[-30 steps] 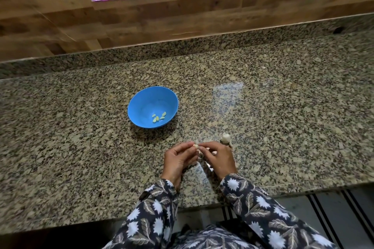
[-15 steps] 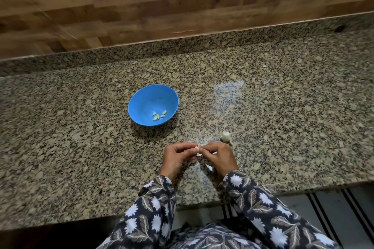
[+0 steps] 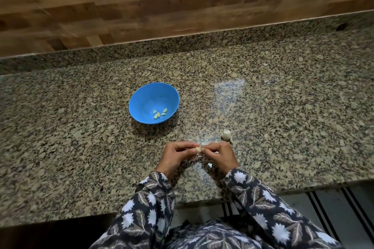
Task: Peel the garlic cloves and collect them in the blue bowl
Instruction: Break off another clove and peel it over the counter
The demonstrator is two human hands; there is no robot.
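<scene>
The blue bowl (image 3: 141, 103) stands on the granite counter with several peeled cloves (image 3: 159, 113) lying in its bottom. Nearer the counter's front edge, my left hand (image 3: 174, 155) and my right hand (image 3: 220, 154) meet fingertip to fingertip. Between them they pinch one small pale garlic clove (image 3: 198, 149). A thin strip of papery skin hangs below the clove. The rest of the garlic bulb (image 3: 226, 134) lies on the counter just beyond my right hand.
The granite counter (image 3: 283, 117) runs wide to both sides, with a low granite upstand and a wood-panelled wall behind. Its front edge passes just under my wrists. A small white scrap of peel (image 3: 210, 165) lies by my right wrist.
Both hands stay together on the clove and have drifted slightly nearer the counter's front edge. The bowl and bulb have not moved.
</scene>
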